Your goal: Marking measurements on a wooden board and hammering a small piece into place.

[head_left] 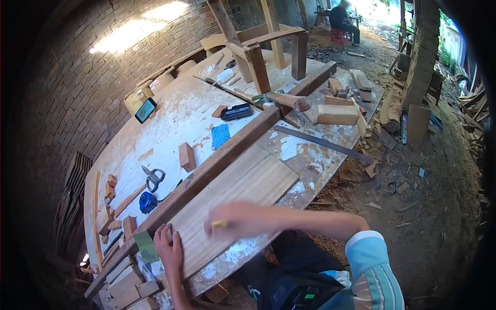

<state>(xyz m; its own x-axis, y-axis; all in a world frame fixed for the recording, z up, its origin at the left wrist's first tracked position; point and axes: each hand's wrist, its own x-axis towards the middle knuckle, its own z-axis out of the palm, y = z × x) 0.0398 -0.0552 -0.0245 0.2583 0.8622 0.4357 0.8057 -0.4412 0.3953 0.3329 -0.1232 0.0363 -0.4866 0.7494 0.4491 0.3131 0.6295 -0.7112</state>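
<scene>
Brick walling (77,98) is seen, in the head view, behind a broad wooden worktable stained with white paint (170,121). On its near side a flat, pale brown wooden board (258,178) is laid with its long axis running from lower left to upper right, parallel to a long, dark brown wooden beam (206,173) set along its far edge. The board's lower-left end is covered by the left hand (169,250), its fingers bent and slightly parted; whether anything is pinched beneath them cannot be told. The right hand (235,219), blurred, is held over the board's nearer half, its fingers closed about a small yellow object (220,223) of unclear kind. A flat green rectangular piece (146,247) is placed just beside the left fingers. Beyond the beam, a blue tape measure (148,202) and dark-handled metal scissors (154,178) are separated from the board. Access across its far edge is limited by the beam; its upper-right end is unobstructed.
</scene>
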